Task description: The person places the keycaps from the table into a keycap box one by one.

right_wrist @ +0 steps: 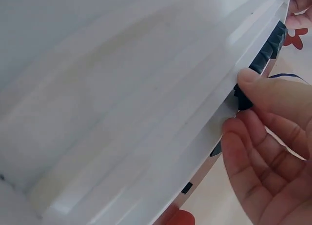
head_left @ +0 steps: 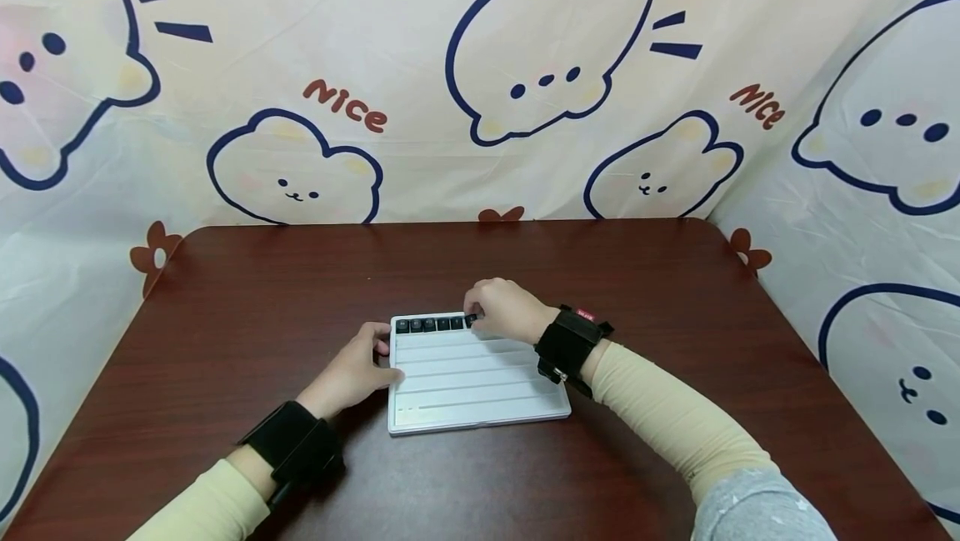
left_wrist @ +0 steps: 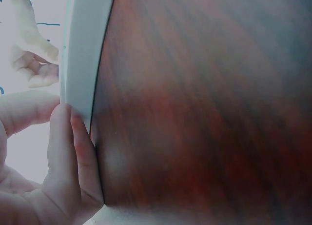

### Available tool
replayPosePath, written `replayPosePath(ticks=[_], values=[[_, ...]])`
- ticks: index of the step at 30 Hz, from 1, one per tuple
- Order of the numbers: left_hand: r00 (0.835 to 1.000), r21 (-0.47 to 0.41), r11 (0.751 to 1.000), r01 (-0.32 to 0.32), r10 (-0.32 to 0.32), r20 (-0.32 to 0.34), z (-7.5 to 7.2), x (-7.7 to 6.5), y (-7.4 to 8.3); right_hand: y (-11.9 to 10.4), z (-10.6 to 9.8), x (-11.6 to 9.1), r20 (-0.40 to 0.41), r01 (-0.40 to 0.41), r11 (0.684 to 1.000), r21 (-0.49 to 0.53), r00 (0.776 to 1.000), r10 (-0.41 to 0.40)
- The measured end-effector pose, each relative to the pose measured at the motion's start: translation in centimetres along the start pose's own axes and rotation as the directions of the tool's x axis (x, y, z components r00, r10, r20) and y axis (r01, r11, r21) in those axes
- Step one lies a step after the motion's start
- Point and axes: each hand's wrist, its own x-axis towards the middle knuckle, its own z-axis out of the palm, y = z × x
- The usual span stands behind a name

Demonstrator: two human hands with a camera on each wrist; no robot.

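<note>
A white tray (head_left: 468, 387) with long horizontal ridges lies flat on the table. Along its far edge, from the left corner, runs a row of several black keycaps (head_left: 429, 324). My left hand (head_left: 356, 370) grips the tray's left edge, thumb at the rim and the other fingers against the side wall (left_wrist: 85, 54). At the right end of the row, my right hand (head_left: 504, 308) pinches a black keycap (right_wrist: 242, 99) between thumb and curled fingers, which partly cover it. To the right of that hand the top row's channel is bare.
The dark brown wooden table (head_left: 300, 291) surrounds the tray on all sides. Behind and beside it hangs a pale curtain (head_left: 420, 166) printed with blue-outlined cartoon faces. Each wrist wears a black strap (head_left: 573, 345).
</note>
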Motion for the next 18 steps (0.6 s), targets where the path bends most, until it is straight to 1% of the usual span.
replayPosePath(ticks=[8,18], values=[[1.000,-0.001,1.000,-0.003,0.003,0.002,0.02,-0.01,0.00,-0.37,0.08,0.04,0.007,-0.049,0.999,0.000,0.999,0.049],[1.000,-0.006,1.000,0.002,-0.002,0.004,-0.06,-0.05,0.14,-0.33,0.08,0.00,0.010,-0.068,0.997,0.020,0.998,0.068]])
